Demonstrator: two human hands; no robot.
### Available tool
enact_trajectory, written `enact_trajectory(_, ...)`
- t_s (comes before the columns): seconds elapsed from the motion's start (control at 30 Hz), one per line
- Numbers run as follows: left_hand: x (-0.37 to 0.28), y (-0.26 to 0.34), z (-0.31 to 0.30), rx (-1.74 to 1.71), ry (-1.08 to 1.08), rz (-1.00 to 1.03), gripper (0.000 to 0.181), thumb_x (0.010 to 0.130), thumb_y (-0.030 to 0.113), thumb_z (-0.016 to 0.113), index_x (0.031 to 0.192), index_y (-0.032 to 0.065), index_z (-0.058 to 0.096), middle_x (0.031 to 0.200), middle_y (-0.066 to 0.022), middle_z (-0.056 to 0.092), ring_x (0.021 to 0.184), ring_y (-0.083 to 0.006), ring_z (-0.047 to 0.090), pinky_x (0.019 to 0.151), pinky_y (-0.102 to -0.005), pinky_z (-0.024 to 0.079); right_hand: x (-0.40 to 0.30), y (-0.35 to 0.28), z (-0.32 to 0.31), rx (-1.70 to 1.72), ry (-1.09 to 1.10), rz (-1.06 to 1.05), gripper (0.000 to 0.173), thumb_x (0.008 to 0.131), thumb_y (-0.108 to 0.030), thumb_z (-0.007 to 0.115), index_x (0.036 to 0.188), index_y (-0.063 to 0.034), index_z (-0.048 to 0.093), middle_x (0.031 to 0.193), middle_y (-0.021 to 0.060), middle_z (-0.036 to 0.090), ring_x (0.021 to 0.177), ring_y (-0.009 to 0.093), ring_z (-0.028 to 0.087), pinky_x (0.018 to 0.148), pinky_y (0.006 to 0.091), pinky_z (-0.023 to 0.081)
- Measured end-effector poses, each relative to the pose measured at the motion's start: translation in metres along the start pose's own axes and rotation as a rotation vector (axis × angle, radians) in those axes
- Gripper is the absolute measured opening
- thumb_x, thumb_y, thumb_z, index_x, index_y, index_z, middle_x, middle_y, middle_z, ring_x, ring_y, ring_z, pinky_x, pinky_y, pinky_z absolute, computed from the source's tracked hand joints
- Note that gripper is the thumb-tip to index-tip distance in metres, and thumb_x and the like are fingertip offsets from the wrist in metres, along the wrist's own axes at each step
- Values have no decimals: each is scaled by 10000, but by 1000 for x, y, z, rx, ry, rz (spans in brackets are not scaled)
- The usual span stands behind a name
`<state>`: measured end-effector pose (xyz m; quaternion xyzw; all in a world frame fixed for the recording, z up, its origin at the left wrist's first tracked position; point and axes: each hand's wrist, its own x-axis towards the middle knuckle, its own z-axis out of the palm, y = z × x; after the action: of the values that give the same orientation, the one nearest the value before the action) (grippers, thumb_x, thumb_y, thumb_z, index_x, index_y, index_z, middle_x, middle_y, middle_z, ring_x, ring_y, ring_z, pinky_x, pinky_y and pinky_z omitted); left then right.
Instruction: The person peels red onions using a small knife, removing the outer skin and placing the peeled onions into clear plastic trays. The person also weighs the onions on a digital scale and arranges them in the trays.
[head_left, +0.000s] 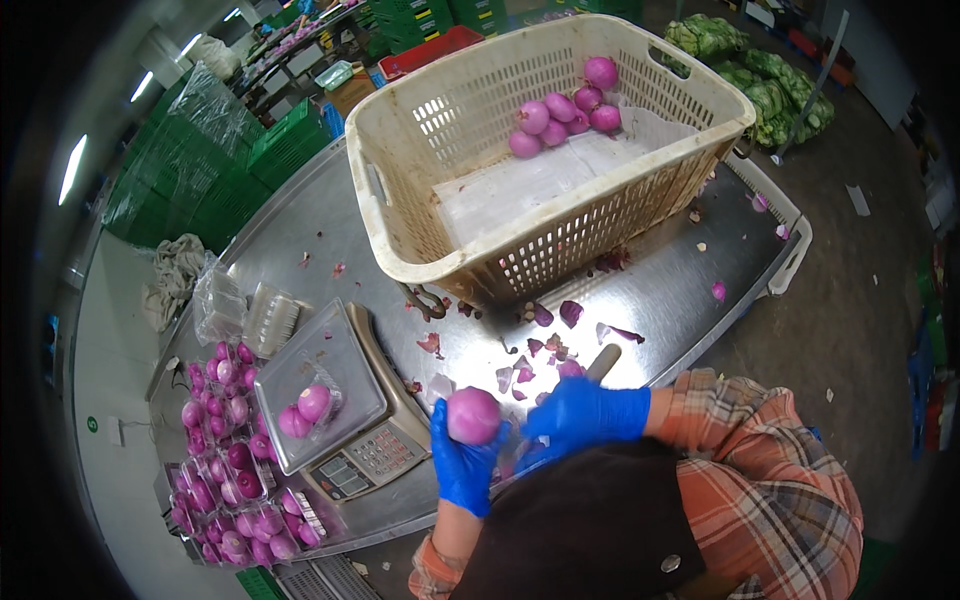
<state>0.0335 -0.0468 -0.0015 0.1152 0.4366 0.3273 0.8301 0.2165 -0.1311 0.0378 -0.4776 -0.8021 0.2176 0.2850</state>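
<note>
My left hand (466, 469), in a blue glove, cups a smooth purple-red onion (473, 416) close to my body. To its right, my blue-gloved right hand (589, 416) grips a tool with a tan handle (603, 363). The handle sticks up past the fist, and the tool's working end is blurred and hidden. Loose onion skins (525, 371) lie scattered on the steel table (660, 300) beyond both hands. Left of my left hand stands a digital scale (382, 450), with two onions (304, 411) in a clear plastic tray on its platform.
A large off-white plastic basket (555, 217), with several onions (562, 112) on a paper lining, stands at the table's back. Packed onions (232, 465) crowd the left edge, beside empty clear trays (270, 319). Green crates (187, 165) rise beyond; bagged leafy vegetables (780, 90) lie far right.
</note>
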Motion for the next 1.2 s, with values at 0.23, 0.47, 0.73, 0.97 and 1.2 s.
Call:
enact_trajectory(0.23, -7, 18, 5, -76, -234, 24, 638, 812, 563, 530, 1168, 37, 471, 1058, -217, 562, 907, -367, 586, 641, -441, 550, 4, 16, 13, 140, 6, 177, 425, 756, -498, 643, 852, -85, 625, 714, 91, 612, 547, 272, 601, 504, 341, 474)
enact_trajectory(0.47, -10, 5, -5, 149, -280, 142, 669, 817, 515, 542, 1296, 75, 387, 1120, -170, 545, 892, -276, 612, 574, -374, 558, 23, 22, 2, 545, -78, 482, 580, 760, -517, 647, 1177, -117, 587, 784, 81, 628, 546, 104, 586, 498, 223, 464)
enact_trajectory(0.73, -22, 5, 10, 145, -348, 191, 645, 784, 315, 654, 1297, 47, 370, 1166, -144, 488, 1089, -277, 508, 941, -407, 437, 22, 8, -6, 631, -100, 572, 549, 745, -589, 604, 957, -86, 662, 732, 127, 631, 656, 213, 615, 603, 288, 466)
enact_trajectory(0.97, -7, 9, 2, 6, -168, 124, 588, 855, 411, 549, 1293, 52, 390, 1156, -189, 518, 1050, -321, 540, 845, -437, 498, 9, 0, -1, 128, -188, 61, 480, 740, -576, 606, 852, -116, 687, 742, 122, 643, 687, 294, 626, 609, 347, 477)
enact_trajectory(1.2, -14, 11, 9, 10, -275, 56, 628, 876, 501, 457, 1290, 32, 398, 1100, -160, 549, 974, -290, 577, 704, -411, 537, 22, 9, -9, 479, -73, 378, 471, 726, -464, 698, 1021, -101, 641, 800, 64, 634, 701, 187, 628, 614, 271, 481)
